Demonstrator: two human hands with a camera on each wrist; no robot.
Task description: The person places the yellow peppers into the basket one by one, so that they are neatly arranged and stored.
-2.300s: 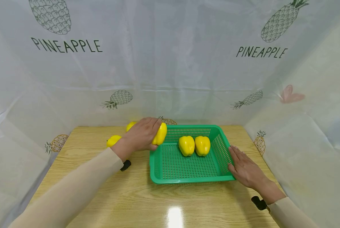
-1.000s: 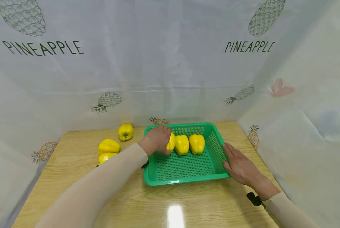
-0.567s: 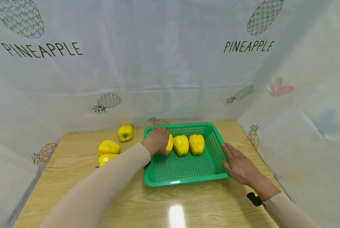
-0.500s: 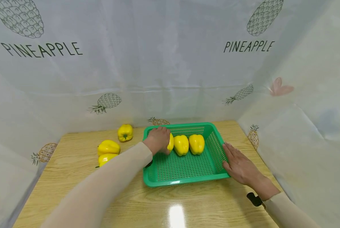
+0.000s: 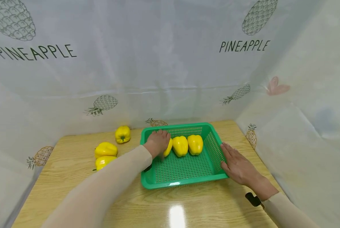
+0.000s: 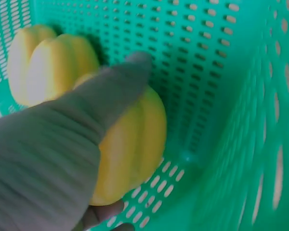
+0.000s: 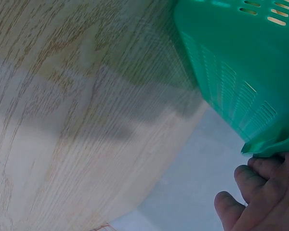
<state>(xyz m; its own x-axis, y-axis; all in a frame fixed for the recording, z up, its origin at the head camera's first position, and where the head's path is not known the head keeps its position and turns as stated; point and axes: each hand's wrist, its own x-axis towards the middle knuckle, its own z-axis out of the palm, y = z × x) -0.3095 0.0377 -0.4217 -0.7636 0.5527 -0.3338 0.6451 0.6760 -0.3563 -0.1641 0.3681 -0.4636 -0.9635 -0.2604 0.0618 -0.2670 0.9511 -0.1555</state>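
In the head view, my left hand [image 5: 158,142] is down inside the green plastic basket [image 5: 184,183], around a yellow bell pepper [image 5: 168,148]. Its thumb lies across the near side of that pepper in the left wrist view, and fingertips [image 6: 106,211] show past its far end. Two more yellow bell peppers, one in the middle [image 5: 180,146] and one to its right [image 5: 195,144], sit in a row beside it on the basket floor. My right hand [image 5: 239,166] rests against the basket's right rim with straight fingers, gripping nothing.
Three yellow bell peppers lie on the wooden table [image 5: 73,171] left of the basket: one at the back [image 5: 122,134], two nearer, one of them [image 5: 105,149] behind the other [image 5: 103,162], partly covered by the left sleeve. A pineapple-print sheet [image 5: 147,79] hangs behind and at both sides.
My left hand has carried a bell pepper over the basket's left rim and down beside the other two. Lately its thumb has shifted, baring more of the pepper. My right hand stays at the rim.
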